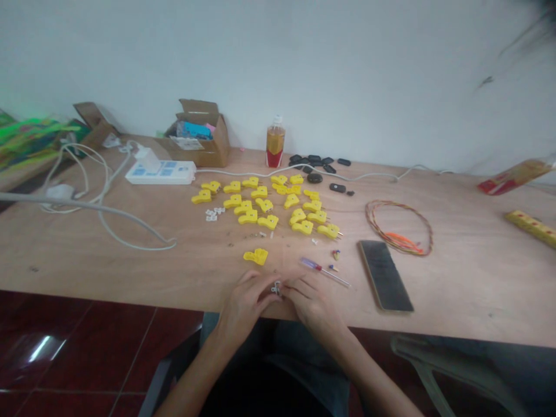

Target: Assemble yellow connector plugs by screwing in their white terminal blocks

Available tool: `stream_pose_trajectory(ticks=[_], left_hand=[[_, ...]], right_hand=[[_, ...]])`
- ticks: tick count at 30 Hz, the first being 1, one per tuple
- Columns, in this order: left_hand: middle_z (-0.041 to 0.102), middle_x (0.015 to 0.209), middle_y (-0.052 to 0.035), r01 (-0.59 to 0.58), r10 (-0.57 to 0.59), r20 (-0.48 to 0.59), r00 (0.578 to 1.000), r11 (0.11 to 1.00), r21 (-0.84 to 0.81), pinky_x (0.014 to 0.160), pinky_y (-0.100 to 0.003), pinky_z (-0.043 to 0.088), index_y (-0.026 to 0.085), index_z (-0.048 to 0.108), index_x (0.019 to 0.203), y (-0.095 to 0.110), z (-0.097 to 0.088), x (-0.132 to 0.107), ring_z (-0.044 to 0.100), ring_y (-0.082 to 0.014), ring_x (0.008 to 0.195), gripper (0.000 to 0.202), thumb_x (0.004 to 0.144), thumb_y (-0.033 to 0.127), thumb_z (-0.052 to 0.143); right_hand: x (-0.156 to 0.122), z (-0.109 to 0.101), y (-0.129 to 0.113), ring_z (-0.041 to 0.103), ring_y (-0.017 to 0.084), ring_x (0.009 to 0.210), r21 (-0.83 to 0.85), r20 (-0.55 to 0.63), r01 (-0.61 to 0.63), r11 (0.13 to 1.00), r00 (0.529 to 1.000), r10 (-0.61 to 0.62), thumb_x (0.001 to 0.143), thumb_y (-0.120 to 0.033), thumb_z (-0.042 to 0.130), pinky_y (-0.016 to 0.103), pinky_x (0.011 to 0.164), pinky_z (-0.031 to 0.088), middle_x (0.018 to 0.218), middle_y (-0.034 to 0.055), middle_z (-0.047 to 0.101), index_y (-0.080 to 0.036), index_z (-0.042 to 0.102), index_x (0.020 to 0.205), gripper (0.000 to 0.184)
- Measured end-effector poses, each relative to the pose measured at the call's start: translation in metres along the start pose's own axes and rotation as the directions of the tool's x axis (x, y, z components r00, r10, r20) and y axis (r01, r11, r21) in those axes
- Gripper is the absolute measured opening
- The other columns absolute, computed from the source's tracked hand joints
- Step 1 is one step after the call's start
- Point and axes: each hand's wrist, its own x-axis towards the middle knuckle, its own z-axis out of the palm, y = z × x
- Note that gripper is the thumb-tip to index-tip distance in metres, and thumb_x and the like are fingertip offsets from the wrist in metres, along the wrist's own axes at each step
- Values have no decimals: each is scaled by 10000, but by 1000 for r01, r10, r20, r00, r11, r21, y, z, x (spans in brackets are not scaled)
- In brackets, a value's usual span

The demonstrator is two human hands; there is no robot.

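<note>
Sitting between nearly closed left fingers and right fingers, a white piece, pinched by both.

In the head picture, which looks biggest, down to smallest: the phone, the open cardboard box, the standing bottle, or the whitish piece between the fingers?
1. Open cardboard box
2. Phone, helped by being nearer the camera
3. Standing bottle
4. Whitish piece
</note>
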Motion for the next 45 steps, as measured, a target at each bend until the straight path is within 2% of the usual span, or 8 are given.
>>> stream_pose_trajectory(ticks=[4,8,12,19,31,38,42,45], left_hand=[[822,1055,-50,-17,18,-33,999,1000,14,877,-377,660,231,723,1276,-1,3,-3,708,-256,1003,309,968,241,759],[818,1131,-73,-18,20,-78,997,999,26,922,-424,647,228,732,1257,0,5,-2,709,-276,1060,252,1015,293,703],[806,1173,-79,5,-7,-120,993,1000,-12,960,-435,634,237,752,1216,3,0,0,733,-279,1095,238,1009,350,716],[800,1181,-67,198,-215,-209,954,975,-100,978,-403,617,248,763,1123,-5,-26,-10,752,-249,1100,179,1056,328,617],[801,1120,-69,265,-252,-328,911,964,-4,850,-347,613,230,774,1075,-29,-57,-5,743,-235,976,207,1040,372,628],[802,1146,-99,281,-252,-222,942,953,113,940,-438,611,219,765,1114,-58,-81,20,744,-275,1012,232,1032,370,609],[806,1118,-103,246,-222,-159,962,957,151,1011,-515,579,218,785,1048,-72,-92,45,737,-311,1066,183,1002,309,632],[798,1105,-68,175,-172,-37,984,973,147,1000,-458,584,238,799,1008,-70,-82,67,740,-278,1065,151,986,217,651]], right_hand=[[-8,-35,26,714,259,1100,-109,-49,-159,981,987,154,1034,-162,543,416,990,584,1179,99,790,-234,763,1220,297],[-19,-72,68,694,313,987,-257,-192,-454,853,889,416,1060,-282,526,447,849,575,1056,144,756,-188,760,1237,307],[-19,-76,88,713,267,888,-296,-143,-529,795,848,511,1038,-335,558,355,718,550,1058,98,754,-234,771,1220,297],[-10,-66,84,724,245,919,-273,-70,-554,786,827,558,1054,-356,518,336,758,553,1093,86,743,-247,768,1207,313],[-11,-65,87,737,285,1032,-105,-74,-570,815,822,565,1055,-337,421,413,930,583,1103,136,784,-203,787,1042,390],[-23,-76,80,801,277,767,-4,-185,-644,765,752,633,1022,-464,549,391,687,653,959,120,827,-211,759,1123,343],[-35,-68,55,823,256,813,271,-147,-565,780,776,613,952,-479,688,323,655,697,993,104,832,-232,790,986,270],[-40,-48,34,830,256,849,396,-71,-532,748,795,603,926,-432,752,327,701,715,1013,98,843,-238,808,1056,240]])
